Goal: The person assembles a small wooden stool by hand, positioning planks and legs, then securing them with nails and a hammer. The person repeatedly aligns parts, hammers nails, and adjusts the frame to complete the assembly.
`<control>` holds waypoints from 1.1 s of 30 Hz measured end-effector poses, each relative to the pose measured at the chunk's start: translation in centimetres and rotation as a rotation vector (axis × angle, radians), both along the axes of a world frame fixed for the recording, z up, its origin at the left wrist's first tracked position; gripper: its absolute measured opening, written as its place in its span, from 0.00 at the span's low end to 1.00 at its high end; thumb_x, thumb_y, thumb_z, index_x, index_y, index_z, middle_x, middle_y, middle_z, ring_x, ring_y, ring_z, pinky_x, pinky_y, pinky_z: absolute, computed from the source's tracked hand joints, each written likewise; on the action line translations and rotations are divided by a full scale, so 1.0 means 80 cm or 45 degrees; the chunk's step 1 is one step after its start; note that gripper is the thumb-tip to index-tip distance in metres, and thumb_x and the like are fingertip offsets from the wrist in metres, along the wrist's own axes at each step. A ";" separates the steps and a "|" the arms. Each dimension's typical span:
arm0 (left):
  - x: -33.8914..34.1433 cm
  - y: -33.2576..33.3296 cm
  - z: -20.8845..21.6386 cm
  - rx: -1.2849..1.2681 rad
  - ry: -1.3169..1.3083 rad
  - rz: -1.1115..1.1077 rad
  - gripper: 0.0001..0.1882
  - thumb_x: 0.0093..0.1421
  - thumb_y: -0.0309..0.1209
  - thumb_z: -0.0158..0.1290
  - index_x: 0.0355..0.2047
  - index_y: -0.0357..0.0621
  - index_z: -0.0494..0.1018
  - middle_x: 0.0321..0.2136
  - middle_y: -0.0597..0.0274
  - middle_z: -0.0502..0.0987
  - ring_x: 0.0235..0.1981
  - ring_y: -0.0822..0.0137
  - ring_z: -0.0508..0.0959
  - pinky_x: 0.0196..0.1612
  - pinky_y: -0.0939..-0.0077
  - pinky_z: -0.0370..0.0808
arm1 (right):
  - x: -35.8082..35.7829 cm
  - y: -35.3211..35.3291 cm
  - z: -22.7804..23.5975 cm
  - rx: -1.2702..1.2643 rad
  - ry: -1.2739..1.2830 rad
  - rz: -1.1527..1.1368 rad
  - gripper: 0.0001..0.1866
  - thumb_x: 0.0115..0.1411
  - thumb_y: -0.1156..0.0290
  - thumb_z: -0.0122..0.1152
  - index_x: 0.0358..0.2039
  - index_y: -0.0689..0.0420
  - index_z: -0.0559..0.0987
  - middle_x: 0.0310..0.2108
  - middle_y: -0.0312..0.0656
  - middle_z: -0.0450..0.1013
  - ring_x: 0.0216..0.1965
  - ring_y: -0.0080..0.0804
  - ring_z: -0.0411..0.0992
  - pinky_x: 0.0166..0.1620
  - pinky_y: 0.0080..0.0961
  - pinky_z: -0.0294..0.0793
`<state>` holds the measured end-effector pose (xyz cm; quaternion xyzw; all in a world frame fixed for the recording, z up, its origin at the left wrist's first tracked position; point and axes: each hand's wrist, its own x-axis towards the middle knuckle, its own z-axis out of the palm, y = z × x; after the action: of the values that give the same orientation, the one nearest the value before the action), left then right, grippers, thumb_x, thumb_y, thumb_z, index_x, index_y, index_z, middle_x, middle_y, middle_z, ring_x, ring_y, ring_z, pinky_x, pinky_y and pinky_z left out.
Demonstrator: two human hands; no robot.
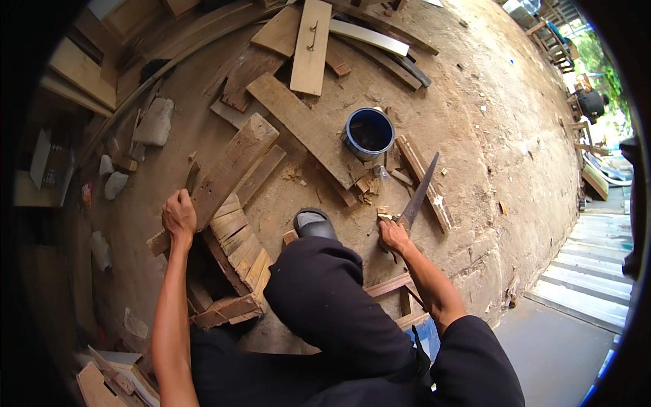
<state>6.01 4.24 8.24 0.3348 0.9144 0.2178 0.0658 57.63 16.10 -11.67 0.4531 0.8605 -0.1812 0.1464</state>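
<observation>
My left hand [180, 216] is closed at the near left end of a thick brown wooden plank [234, 165], its fingers curled at the plank's edge. The plank slopes away to the upper right, over a low wooden crate [242, 252] with a slatted top. In my right hand [394, 235] is a handsaw [419, 195], gripped at its handle near the ground, its dark tapering blade pointing forward and up to the right. Small wood offcuts lie beside that hand. My foot in a dark sandal [314, 224] rests between the two hands.
A blue bucket [354, 148] stands ahead of the saw. Beside the blade lies a narrow timber [422, 182]. Farther off are a long board [298, 125] and a pale board with a metal handle [312, 51]. A stone block [154, 122] sits at left; metal sheeting [583, 268] at right.
</observation>
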 end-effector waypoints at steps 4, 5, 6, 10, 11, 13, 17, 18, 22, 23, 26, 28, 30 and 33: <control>0.001 0.001 0.004 -0.022 -0.005 0.003 0.22 0.58 0.42 0.38 0.27 0.35 0.75 0.30 0.37 0.75 0.35 0.35 0.73 0.38 0.50 0.68 | 0.018 -0.016 -0.018 -0.008 -0.250 0.142 0.12 0.61 0.68 0.40 0.43 0.53 0.70 0.41 0.43 0.73 0.45 0.36 0.72 0.50 0.44 0.59; 0.002 0.001 0.004 -0.023 -0.003 0.008 0.22 0.58 0.41 0.38 0.27 0.35 0.75 0.30 0.38 0.75 0.35 0.35 0.73 0.38 0.50 0.68 | 0.016 -0.018 -0.017 0.021 -0.262 0.145 0.12 0.61 0.68 0.40 0.42 0.53 0.70 0.40 0.42 0.73 0.44 0.36 0.72 0.49 0.43 0.59; 0.002 0.001 0.004 -0.026 -0.001 0.009 0.22 0.58 0.41 0.38 0.27 0.36 0.75 0.30 0.38 0.76 0.35 0.35 0.73 0.38 0.50 0.68 | 0.014 -0.022 -0.017 0.050 -0.274 0.143 0.11 0.61 0.68 0.41 0.42 0.52 0.70 0.39 0.42 0.73 0.43 0.36 0.72 0.49 0.43 0.59; 0.002 0.001 0.002 -0.008 0.015 0.029 0.21 0.57 0.41 0.39 0.26 0.36 0.75 0.29 0.38 0.76 0.35 0.35 0.74 0.38 0.51 0.69 | 0.001 -0.055 -0.034 0.039 -0.175 -0.376 0.11 0.61 0.69 0.44 0.39 0.57 0.73 0.47 0.53 0.65 0.41 0.49 0.72 0.47 0.49 0.66; 0.001 0.001 0.000 -0.018 0.000 0.035 0.21 0.57 0.41 0.39 0.26 0.36 0.75 0.29 0.38 0.76 0.34 0.35 0.74 0.38 0.50 0.69 | 0.001 -0.061 -0.045 0.064 0.001 -0.579 0.14 0.60 0.67 0.46 0.40 0.59 0.75 0.54 0.63 0.56 0.40 0.59 0.71 0.50 0.52 0.66; -0.001 0.000 -0.001 -0.031 0.006 0.045 0.22 0.57 0.42 0.39 0.25 0.36 0.75 0.29 0.37 0.75 0.34 0.35 0.74 0.37 0.50 0.69 | 0.010 -0.065 -0.070 0.063 0.029 -0.721 0.13 0.58 0.68 0.47 0.37 0.58 0.77 0.49 0.61 0.64 0.40 0.59 0.70 0.51 0.53 0.65; -0.001 0.000 -0.003 -0.033 -0.028 0.068 0.23 0.57 0.42 0.39 0.24 0.34 0.74 0.28 0.36 0.75 0.34 0.35 0.74 0.36 0.50 0.69 | 0.039 -0.029 -0.120 -0.315 0.470 -0.771 0.12 0.56 0.67 0.49 0.30 0.61 0.78 0.27 0.49 0.74 0.34 0.45 0.72 0.44 0.42 0.68; 0.000 0.001 -0.004 0.004 -0.033 0.069 0.23 0.57 0.42 0.39 0.24 0.34 0.74 0.27 0.35 0.75 0.33 0.35 0.74 0.36 0.50 0.69 | 0.041 -0.021 -0.126 -0.417 0.519 -0.836 0.12 0.55 0.66 0.50 0.28 0.60 0.78 0.24 0.47 0.73 0.31 0.43 0.71 0.40 0.40 0.67; 0.001 0.001 -0.003 0.049 -0.016 0.070 0.22 0.56 0.42 0.40 0.23 0.35 0.73 0.26 0.35 0.74 0.31 0.34 0.74 0.35 0.50 0.70 | 0.019 -0.010 -0.114 -0.181 0.486 -0.840 0.11 0.51 0.65 0.54 0.20 0.59 0.77 0.16 0.40 0.70 0.19 0.34 0.67 0.26 0.30 0.66; 0.002 0.001 -0.004 0.075 0.011 0.067 0.22 0.56 0.42 0.41 0.22 0.34 0.73 0.26 0.35 0.74 0.31 0.34 0.74 0.34 0.50 0.70 | 0.003 -0.014 -0.104 -0.083 0.505 -0.793 0.12 0.50 0.65 0.55 0.18 0.59 0.77 0.14 0.38 0.69 0.17 0.32 0.66 0.22 0.28 0.66; 0.002 0.000 -0.004 0.062 0.006 0.069 0.21 0.56 0.41 0.41 0.21 0.34 0.72 0.24 0.36 0.74 0.30 0.35 0.74 0.33 0.50 0.70 | -0.065 -0.022 -0.070 -0.438 0.535 -1.206 0.12 0.50 0.66 0.56 0.27 0.62 0.82 0.23 0.53 0.76 0.26 0.39 0.75 0.34 0.33 0.73; 0.002 0.000 -0.003 0.022 -0.007 0.072 0.21 0.56 0.41 0.41 0.21 0.34 0.72 0.24 0.36 0.74 0.29 0.35 0.74 0.33 0.50 0.70 | -0.119 -0.025 -0.047 -0.514 0.559 -1.095 0.11 0.53 0.67 0.58 0.27 0.62 0.80 0.18 0.44 0.72 0.23 0.31 0.71 0.30 0.30 0.71; 0.004 0.001 -0.003 0.067 -0.040 0.065 0.20 0.56 0.40 0.41 0.21 0.35 0.73 0.25 0.36 0.75 0.30 0.36 0.75 0.34 0.50 0.71 | -0.174 -0.019 -0.020 -0.659 0.726 -1.049 0.12 0.55 0.65 0.58 0.29 0.62 0.79 0.19 0.41 0.71 0.22 0.32 0.70 0.30 0.31 0.71; 0.006 -0.002 -0.005 0.141 0.040 0.078 0.20 0.57 0.39 0.41 0.22 0.36 0.75 0.26 0.36 0.75 0.32 0.37 0.76 0.35 0.51 0.73 | -0.240 0.005 0.048 -0.835 0.922 -0.899 0.14 0.60 0.62 0.55 0.33 0.61 0.78 0.24 0.37 0.72 0.26 0.25 0.68 0.28 0.25 0.69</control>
<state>6.46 4.09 7.81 0.3131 0.9117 0.2646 0.0260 38.46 16.53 -7.83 0.5521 0.5523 -0.6176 -0.0929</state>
